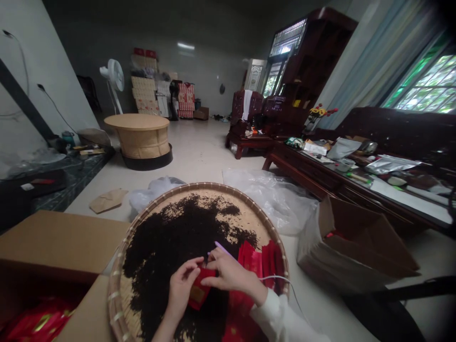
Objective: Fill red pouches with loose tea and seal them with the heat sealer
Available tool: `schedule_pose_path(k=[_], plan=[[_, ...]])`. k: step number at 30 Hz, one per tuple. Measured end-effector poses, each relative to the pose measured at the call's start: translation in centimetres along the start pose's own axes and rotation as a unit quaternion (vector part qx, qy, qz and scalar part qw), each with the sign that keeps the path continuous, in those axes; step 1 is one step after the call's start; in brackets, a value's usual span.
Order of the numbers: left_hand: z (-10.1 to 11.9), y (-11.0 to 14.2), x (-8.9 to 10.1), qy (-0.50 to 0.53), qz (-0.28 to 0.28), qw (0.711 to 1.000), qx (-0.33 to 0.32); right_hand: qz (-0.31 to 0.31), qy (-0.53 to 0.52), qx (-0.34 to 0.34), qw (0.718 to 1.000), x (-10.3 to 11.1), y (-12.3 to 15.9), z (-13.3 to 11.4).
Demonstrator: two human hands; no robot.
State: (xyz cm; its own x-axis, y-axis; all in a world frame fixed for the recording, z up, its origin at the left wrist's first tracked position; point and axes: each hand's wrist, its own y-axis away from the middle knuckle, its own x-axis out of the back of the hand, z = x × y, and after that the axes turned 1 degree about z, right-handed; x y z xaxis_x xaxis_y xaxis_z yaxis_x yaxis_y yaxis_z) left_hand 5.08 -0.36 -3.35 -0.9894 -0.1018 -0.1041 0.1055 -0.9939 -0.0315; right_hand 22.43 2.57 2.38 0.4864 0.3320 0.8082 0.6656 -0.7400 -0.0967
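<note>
Left hand and right hand pinch a red foil packet (mouth uppermost) above loose black tea on a round bamboo tray.

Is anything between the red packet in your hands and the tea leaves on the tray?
Nothing visible does. The red packet, held by the left hand and right hand, sits directly over the dark tea leaves in the round bamboo tray.
</note>
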Motion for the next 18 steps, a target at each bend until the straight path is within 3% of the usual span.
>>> schedule_pose_path(k=[6, 14, 18], plan=[[0.6, 0.4, -0.3, 0.019, 0.017, 0.999, 0.019, 0.039, -0.014, 0.017, 0.999, 0.4, -0.1, -0.8], [0.5, 0.7, -0.9, 0.066, 0.049, 0.996, 0.039, -0.007, 0.016, 0.022, 1.000, 0.6, -0.5, -1.2], [-0.5, 0.8, -1.0, 0.098, 0.096, 0.989, 0.061, 0.090, -0.074, -0.028, 0.993, -0.2, -0.1, -0.4]])
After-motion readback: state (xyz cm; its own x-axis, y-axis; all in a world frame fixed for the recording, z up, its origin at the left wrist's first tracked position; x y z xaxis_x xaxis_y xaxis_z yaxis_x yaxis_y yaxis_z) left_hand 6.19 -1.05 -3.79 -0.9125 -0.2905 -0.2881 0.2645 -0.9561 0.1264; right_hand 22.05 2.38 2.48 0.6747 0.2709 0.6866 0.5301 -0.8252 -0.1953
